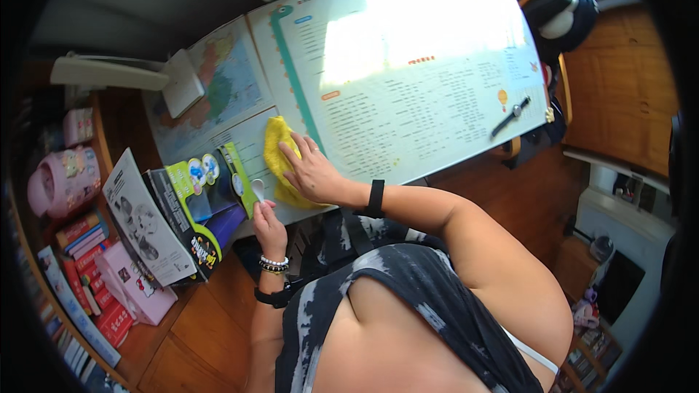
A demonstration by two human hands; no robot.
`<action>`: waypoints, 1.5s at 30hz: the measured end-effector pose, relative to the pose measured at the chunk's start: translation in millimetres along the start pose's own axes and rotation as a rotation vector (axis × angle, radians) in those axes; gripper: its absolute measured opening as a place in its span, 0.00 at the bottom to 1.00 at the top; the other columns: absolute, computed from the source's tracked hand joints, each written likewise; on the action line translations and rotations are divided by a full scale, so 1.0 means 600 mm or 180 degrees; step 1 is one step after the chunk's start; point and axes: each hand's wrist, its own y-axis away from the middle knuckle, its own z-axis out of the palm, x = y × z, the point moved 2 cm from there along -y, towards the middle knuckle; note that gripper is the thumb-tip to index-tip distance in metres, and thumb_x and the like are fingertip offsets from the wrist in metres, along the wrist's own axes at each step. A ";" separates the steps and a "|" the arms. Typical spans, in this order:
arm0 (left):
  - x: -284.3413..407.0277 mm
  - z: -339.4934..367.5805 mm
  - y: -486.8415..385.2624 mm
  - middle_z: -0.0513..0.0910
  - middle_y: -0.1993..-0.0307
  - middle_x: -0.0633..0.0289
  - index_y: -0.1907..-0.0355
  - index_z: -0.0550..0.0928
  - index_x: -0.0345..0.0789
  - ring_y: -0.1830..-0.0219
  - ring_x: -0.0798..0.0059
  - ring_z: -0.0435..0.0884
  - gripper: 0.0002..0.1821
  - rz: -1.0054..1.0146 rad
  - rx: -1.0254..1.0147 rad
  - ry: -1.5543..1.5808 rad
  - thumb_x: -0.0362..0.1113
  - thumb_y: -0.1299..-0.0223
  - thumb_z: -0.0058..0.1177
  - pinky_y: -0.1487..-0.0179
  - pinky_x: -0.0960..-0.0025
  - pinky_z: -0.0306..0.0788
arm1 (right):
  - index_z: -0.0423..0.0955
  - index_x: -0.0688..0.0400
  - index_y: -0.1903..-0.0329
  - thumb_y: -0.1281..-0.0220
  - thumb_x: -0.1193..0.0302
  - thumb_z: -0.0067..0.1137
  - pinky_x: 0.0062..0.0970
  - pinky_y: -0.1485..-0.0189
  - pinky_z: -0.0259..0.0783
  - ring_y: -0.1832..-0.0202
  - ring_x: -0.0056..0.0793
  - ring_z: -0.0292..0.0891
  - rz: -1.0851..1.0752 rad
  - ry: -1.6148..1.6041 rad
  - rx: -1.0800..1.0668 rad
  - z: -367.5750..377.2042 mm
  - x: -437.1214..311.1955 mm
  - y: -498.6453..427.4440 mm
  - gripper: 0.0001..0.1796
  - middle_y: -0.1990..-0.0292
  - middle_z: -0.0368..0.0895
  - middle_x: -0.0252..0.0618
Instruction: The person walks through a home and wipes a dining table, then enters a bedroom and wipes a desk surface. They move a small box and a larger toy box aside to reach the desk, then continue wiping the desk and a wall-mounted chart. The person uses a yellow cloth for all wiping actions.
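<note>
A yellow cloth (278,142) lies bunched on the covered desk (360,136), near its front edge. My right hand (314,172) rests on the cloth with its fingers spread, the palm side hidden. To the left of it, my left hand (267,224) pinches a small white plastic spoon (258,189), its bowl pointing up. Beside the spoon stands an opened science kit box (191,196) in green, black and purple, with a printed sheet (144,221) against its left side.
A black wristwatch (511,115) lies at the desk's right end. A white lamp (183,83) stands at the back left over a map. Shelves at the left hold books (90,248), a pink box (136,284) and a pink container (65,180). A dark bag (560,16) is beyond the right edge.
</note>
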 end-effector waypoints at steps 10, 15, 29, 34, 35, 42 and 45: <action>-0.045 -0.027 0.045 0.76 0.76 0.52 0.67 0.72 0.33 0.74 0.53 0.76 0.13 0.0475 0.0056 0.0340 0.38 0.30 0.35 0.71 0.61 0.66 | 0.46 0.56 0.29 0.43 0.71 0.47 0.55 0.31 0.43 0.27 0.54 0.33 -0.0460 0.1137 -0.0732 0.143 0.038 -0.105 0.38 0.28 0.41 0.46; -0.070 -0.027 0.049 0.78 0.74 0.52 0.66 0.73 0.33 0.71 0.52 0.78 0.13 0.0197 -0.0118 0.0426 0.38 0.30 0.37 0.69 0.61 0.68 | 0.44 0.56 0.29 0.41 0.73 0.43 0.47 0.29 0.45 0.27 0.42 0.39 -0.1252 0.1100 -0.0967 0.169 0.042 -0.284 0.37 0.28 0.43 0.41; -0.088 0.000 0.014 0.79 0.72 0.49 0.64 0.73 0.33 0.66 0.48 0.78 0.11 -0.0057 -0.0549 0.0349 0.36 0.31 0.38 0.67 0.58 0.70 | 0.71 0.48 0.42 0.53 0.80 0.50 0.37 0.40 0.66 0.39 0.43 0.66 -0.1894 -0.0915 -0.1143 0.117 -0.077 -0.450 0.30 0.35 0.62 0.39; -0.088 0.005 0.012 0.79 0.73 0.50 0.64 0.73 0.33 0.70 0.49 0.78 0.11 -0.0090 -0.0456 0.0401 0.37 0.31 0.38 0.69 0.59 0.69 | 0.66 0.42 0.37 0.45 0.73 0.50 0.39 0.31 0.53 0.30 0.39 0.49 -0.2397 0.0410 -0.1979 0.282 -0.100 -0.444 0.30 0.31 0.55 0.31; -0.089 0.005 0.013 0.78 0.74 0.50 0.64 0.73 0.33 0.70 0.49 0.78 0.11 -0.0159 -0.0409 0.0473 0.37 0.31 0.38 0.69 0.60 0.69 | 0.64 0.43 0.35 0.43 0.71 0.50 0.40 0.30 0.50 0.29 0.39 0.47 -0.2433 0.0775 -0.2092 0.294 -0.082 -0.434 0.30 0.31 0.53 0.30; -0.089 0.019 0.011 0.77 0.79 0.53 0.67 0.74 0.34 0.76 0.54 0.77 0.12 -0.0048 -0.0461 0.0229 0.38 0.31 0.38 0.72 0.59 0.67 | 0.64 0.47 0.35 0.44 0.71 0.54 0.40 0.29 0.48 0.28 0.38 0.45 -0.1691 0.0536 -0.1275 0.086 0.115 -0.384 0.30 0.30 0.52 0.30; -0.077 0.034 0.006 0.77 0.80 0.52 0.67 0.74 0.34 0.76 0.54 0.77 0.12 -0.0058 -0.0647 0.0137 0.38 0.31 0.38 0.73 0.59 0.67 | 0.59 0.46 0.33 0.41 0.68 0.52 0.41 0.28 0.47 0.28 0.37 0.44 -0.0890 0.0895 -0.0651 0.014 0.169 -0.441 0.32 0.30 0.50 0.31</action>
